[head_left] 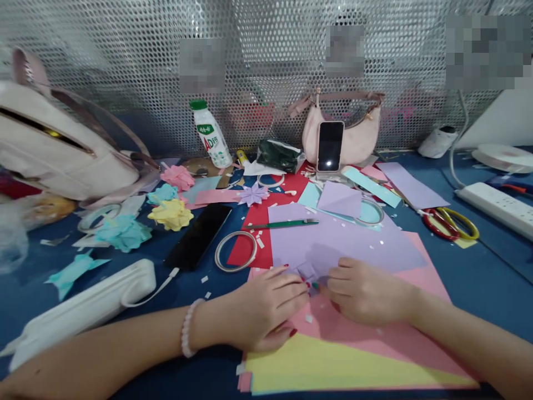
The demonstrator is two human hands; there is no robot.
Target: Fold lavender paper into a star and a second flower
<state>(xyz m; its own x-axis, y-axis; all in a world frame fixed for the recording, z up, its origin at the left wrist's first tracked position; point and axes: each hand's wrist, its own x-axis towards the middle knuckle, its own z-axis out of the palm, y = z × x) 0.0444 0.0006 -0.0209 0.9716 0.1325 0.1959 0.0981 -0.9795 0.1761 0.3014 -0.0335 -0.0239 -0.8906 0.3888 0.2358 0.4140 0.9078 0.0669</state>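
My left hand (266, 308), with a beaded bracelet (191, 328) at its wrist, lies palm down with fingers stretched and thumb apart. Its fingertips rest at a small folded piece of purple paper (307, 271). My right hand (360, 291) is closed on the other side of that piece, thumb pointing toward it; what its curled fingers hold, if anything, is hidden. Beneath both hands are a large purple sheet (353, 244), pink paper (425, 283) and yellow paper (333, 366). Beyond them lies a green pen-like tool (287, 224).
Tape rolls (236, 251), a black phone (199, 236) and a white power bank-like block (87, 311) lie left. Folded paper flowers (170, 215) sit behind. Scissors (449, 224) and a power strip (499, 208) are right. A bottle (210, 136), propped phone (330, 145) and handbag (366, 133) stand at the mesh.
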